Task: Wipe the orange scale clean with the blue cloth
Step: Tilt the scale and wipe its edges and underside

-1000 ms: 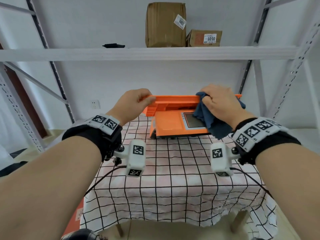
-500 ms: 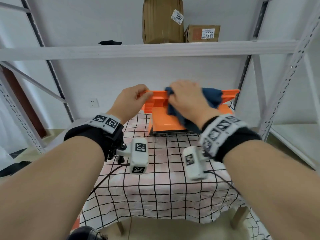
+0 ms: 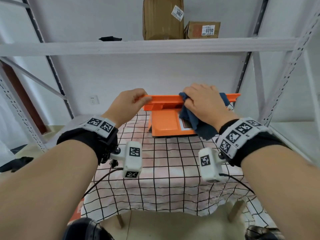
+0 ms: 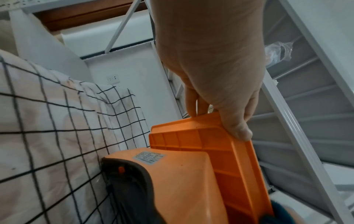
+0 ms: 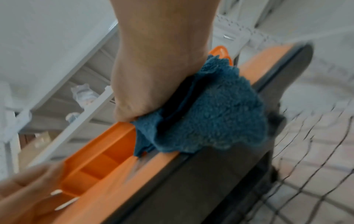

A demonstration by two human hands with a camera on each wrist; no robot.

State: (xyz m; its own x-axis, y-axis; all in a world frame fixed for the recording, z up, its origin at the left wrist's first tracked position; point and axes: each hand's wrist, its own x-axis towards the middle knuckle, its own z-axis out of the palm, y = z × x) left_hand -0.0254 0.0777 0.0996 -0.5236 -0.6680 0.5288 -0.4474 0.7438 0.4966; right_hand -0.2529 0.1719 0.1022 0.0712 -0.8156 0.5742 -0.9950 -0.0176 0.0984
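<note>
My forearms are reaching forward over the table, which is wearing a white cloth with a black grid, and both wrists are carrying black bands with white coded tags and small white camera blocks. Beyond them, at the table's far edge and toward its right corner, the scale is sitting with its orange body on a dark base — its screen is half covered. Its flat orange tray is standing above the body, and I am working on that.

My left hand is pinching the tray's left end: in the left wrist view the thumb is pressing on the rim while the fingers are curling behind it. My right hand is lying over the tray right of its middle, fingers bent down over the cloth and pressing it against the tray's edge. The blue cloth is bunching under my palm and hanging down over the screen; the right wrist view is blurred, yet it is showing the cloth wrapped over the rim.

Farther back, a white shelf is running across the wall, carrying two brown boxes with number labels and a small black thing at its left.
</note>
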